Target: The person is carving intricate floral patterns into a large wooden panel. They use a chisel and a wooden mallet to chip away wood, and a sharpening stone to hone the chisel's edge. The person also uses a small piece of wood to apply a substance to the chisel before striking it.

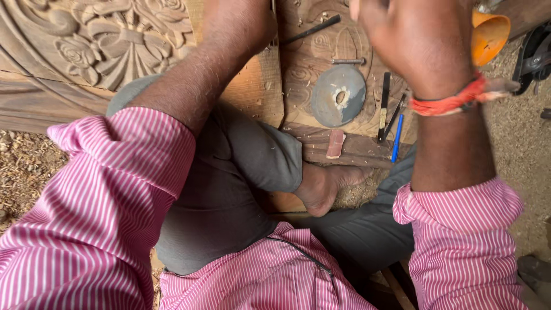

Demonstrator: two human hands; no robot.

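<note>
- right hand [419, 43] is raised at the far right of the view, its back toward the camera and the fingers cut off by the top edge — whether it is clenched or grasping something cannot be told from here. a red thread band [453, 102] sits on that wrist.
- left hand is out of the picture; only the left forearm [201, 69] shows, reaching to the far edge over the carved wooden panel [109, 46], so its grip cannot be told either.
- that panel lies flat at the far side, floral relief on its left part, and a plainer board [255, 92] passes under the left forearm.
- on the panel's right part lie loose tools: a grey round disc [338, 96], a small metal rod [347, 61] just beyond it, a dark chisel [313, 30] farther off, a flat dark tool [383, 106] and a blue pen [397, 138] to the right, and a small reddish block [335, 143] near the edge.
- the person sits cross-legged, a bare foot [324, 186] resting against the near edge of the wood.
- judged from this posture, carving work goes best with the panel kept braced by leg and foot, both forearms steady — and the loose tools kept to the right, apart from the spot being cut.
- an orange object [489, 35] lies at the far right, near the raised hand; sawdust [23, 166] covers the ground.
</note>
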